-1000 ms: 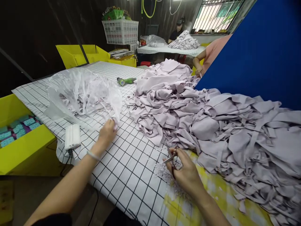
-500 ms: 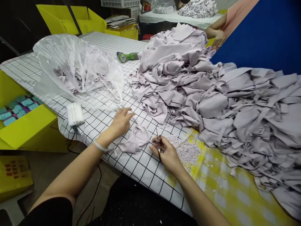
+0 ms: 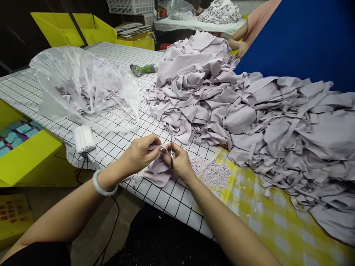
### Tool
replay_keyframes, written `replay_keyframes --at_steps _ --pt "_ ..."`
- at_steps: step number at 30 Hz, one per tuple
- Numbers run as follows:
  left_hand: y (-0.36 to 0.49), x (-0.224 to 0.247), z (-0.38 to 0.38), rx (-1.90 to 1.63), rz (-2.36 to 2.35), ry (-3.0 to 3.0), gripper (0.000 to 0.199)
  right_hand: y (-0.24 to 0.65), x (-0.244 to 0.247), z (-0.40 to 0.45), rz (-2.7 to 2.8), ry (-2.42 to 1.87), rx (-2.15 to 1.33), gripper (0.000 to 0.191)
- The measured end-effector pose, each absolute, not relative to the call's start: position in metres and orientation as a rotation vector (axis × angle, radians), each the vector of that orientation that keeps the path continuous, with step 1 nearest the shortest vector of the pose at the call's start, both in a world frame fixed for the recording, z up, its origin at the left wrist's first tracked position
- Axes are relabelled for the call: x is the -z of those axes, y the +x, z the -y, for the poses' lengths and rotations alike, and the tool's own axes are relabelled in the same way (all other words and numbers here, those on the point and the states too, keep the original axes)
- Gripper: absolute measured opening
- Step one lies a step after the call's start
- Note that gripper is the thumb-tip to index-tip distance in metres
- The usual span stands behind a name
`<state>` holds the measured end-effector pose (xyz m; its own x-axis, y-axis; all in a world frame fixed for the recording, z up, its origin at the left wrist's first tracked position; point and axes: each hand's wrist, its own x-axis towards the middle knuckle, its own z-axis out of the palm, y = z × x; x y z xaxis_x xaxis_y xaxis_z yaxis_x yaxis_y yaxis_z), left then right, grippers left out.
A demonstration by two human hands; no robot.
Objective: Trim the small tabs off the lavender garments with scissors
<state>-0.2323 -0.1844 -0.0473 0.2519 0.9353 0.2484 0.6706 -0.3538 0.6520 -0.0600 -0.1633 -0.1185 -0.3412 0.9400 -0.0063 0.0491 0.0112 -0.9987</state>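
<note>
My left hand (image 3: 145,150), with a pale bangle at the wrist, pinches the edge of a pale lilac fabric piece (image 3: 159,173). The rest of that piece drapes onto the grid-patterned tablecloth (image 3: 163,197). Close beside it, my right hand (image 3: 177,160) is closed around small scissors (image 3: 171,155), blades pointing up and away from me. Its fingertips meet the fabric near my left hand; whether they also grip it I cannot tell. A spread of tiny fabric snippets (image 3: 212,171) lies right of my right hand.
A large heap of lilac fabric pieces (image 3: 199,88) covers the table's right side. At left are a clear plastic bag (image 3: 91,85) with fabric inside, a white power bank (image 3: 84,138) with a cable, and a green-grey tool (image 3: 142,69). A co-worker's hand (image 3: 242,48) is behind the heap.
My left hand, open over the table before, has come down and taken hold of the fabric piece. My right hand has moved left with the scissors to meet it.
</note>
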Motion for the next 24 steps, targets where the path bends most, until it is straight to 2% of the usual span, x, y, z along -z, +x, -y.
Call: replay_keyframes --at_steps 3,5,10,12,14,19,24 --pt "-0.248 0.031 0.191 -0.575 -1.478 1.926 0.019 -0.06 0.114 0.153 1.366 -1.042 -1.57 0.021" --pt "-0.257 0.024 0.195 -0.427 -1.369 1.659 0.026 -0.059 0.111 0.153 1.36 -1.078 -1.461 0.023" --pt "-0.262 0.025 0.203 -0.608 -1.116 1.135 0.022 -0.066 0.103 0.186 1.467 -0.937 -1.167 0.041" --pt "-0.261 0.026 0.205 -0.632 -1.084 1.066 0.021 -0.067 0.102 0.198 1.539 -0.898 -1.155 0.034" --pt "-0.26 0.025 0.206 -0.599 -1.071 1.11 0.022 -0.065 0.1 0.2 1.533 -0.956 -1.262 0.024" --pt "-0.256 0.011 0.214 -0.457 -0.995 1.553 0.023 -0.056 0.09 0.174 1.228 -0.855 -1.887 0.032" --pt "-0.234 0.024 0.224 -1.005 -1.053 1.857 0.026 -0.088 0.095 0.176 1.049 -0.787 -2.118 0.037"
